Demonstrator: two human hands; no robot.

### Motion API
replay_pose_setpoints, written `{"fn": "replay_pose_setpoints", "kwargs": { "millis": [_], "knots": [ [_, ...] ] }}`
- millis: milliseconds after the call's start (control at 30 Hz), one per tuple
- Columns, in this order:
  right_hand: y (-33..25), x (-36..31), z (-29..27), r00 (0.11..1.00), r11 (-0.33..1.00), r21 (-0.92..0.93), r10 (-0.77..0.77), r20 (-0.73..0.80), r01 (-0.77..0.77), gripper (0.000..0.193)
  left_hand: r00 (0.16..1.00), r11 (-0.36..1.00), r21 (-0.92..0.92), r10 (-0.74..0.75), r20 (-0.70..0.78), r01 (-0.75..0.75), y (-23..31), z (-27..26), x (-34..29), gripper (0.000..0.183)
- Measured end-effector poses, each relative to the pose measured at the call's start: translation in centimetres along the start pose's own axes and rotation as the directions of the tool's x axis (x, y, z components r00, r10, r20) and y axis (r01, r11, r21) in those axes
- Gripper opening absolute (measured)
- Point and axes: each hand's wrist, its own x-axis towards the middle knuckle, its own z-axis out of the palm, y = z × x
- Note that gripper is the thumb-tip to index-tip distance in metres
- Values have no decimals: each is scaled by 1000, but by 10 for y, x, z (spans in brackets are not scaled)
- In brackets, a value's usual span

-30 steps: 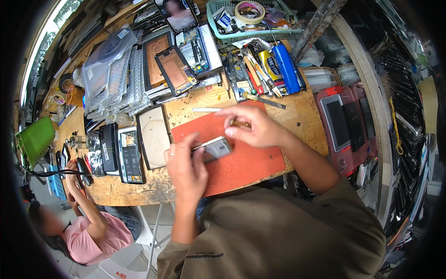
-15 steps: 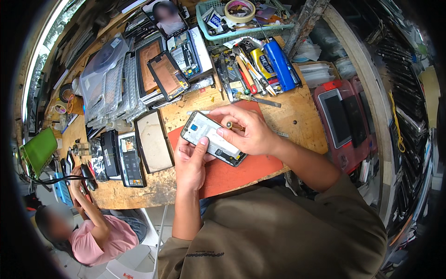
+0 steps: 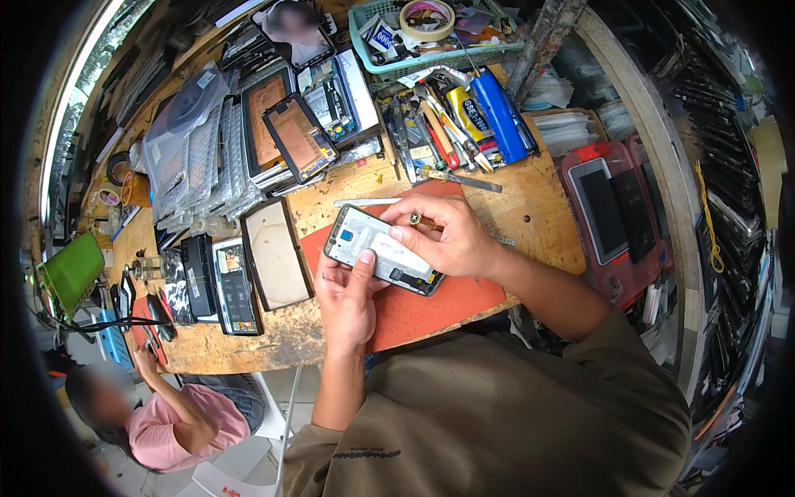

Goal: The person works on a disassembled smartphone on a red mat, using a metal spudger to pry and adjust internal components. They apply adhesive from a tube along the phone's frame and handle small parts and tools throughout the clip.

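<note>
From the head camera, the left hand [image 3: 346, 300] clasps the near edge of a rectangular black-and-silver phone [image 3: 387, 249], thumb on top, over a flat orange-red mat [image 3: 422, 319] on a wooden bench [image 3: 542, 219]. The right hand [image 3: 447, 236] curls closed around a brass-coloured cylindrical tool [image 3: 421, 221], thumb at the phone's far edge.

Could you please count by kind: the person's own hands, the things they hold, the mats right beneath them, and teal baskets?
Left hand, right hand: 2
Phone: 1
Brass-coloured tool: 1
Orange mat: 1
Teal basket: 1
Total: 6
</note>
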Motion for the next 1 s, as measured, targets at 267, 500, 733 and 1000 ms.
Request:
{"fn": "replay_pose_setpoints", "kwargs": {
  "millis": [267,500,733,1000],
  "knots": [
    [-2,2,0,999,999,-38,-15,31,16,18,1000,999,30,14,-17,-14,-1,-1,-6,30],
    [-8,2,-1,997,995,-93,34,-75,-41,30,995,996,66,-59,-81,65,5,-10,-14,39],
    [-35,44,-65,962,936,-340,-2,-275,-95,25,987,929,363,-5,-159,63,11,-30,-45,68],
    [-30,78,-54,974,936,-348,-24,-227,-58,20,996,935,353,61,-69,-33,12,-41,-48,63]
  ]
}}
